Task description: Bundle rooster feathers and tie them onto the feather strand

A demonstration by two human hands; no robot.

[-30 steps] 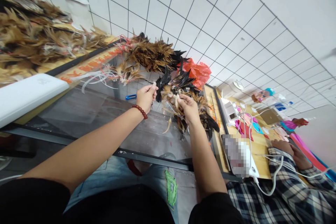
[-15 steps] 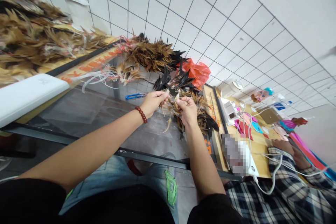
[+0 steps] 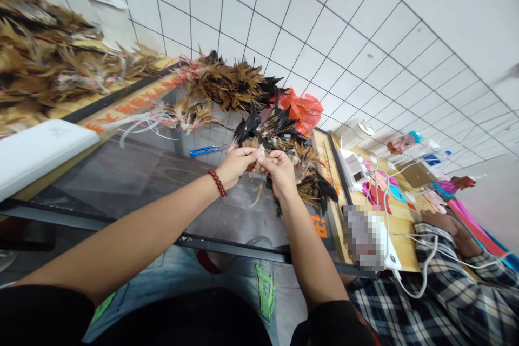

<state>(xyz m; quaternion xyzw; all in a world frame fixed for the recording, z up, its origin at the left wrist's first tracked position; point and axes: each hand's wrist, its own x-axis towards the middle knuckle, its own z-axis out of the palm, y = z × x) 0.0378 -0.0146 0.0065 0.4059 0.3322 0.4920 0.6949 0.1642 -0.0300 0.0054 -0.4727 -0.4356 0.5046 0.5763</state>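
Note:
Just in front of the feather pile, my left hand (image 3: pixel 238 165) and my right hand (image 3: pixel 280 174) meet, fingertips together. Both are closed in a pinch around a small feather (image 3: pixel 261 150) with a pale, fluffy base; most of it is hidden by the fingers. Behind and right of the hands lies a loose heap of black and brown feathers (image 3: pixel 308 165). Blue thread snips (image 3: pixel 205 150) rest on the glass tabletop left of my left hand. A single pale feather (image 3: pixel 257 195) lies below the hands.
Bundled brown feathers (image 3: pixel 231 84) and a red plastic bag (image 3: pixel 304 111) stand along the tiled wall. A white box-shaped device (image 3: pixel 44 154) is at left, near more feathers (image 3: pixel 73 73). On the right, white cables (image 3: pixel 387 216) cross a wooden table beside a co-worker's plaid sleeve (image 3: pixel 438 254).
My hands, slightly apart with pale feather bases in their fingertips before, have come together. My right hand has moved left toward the left one. The view has shifted slightly.

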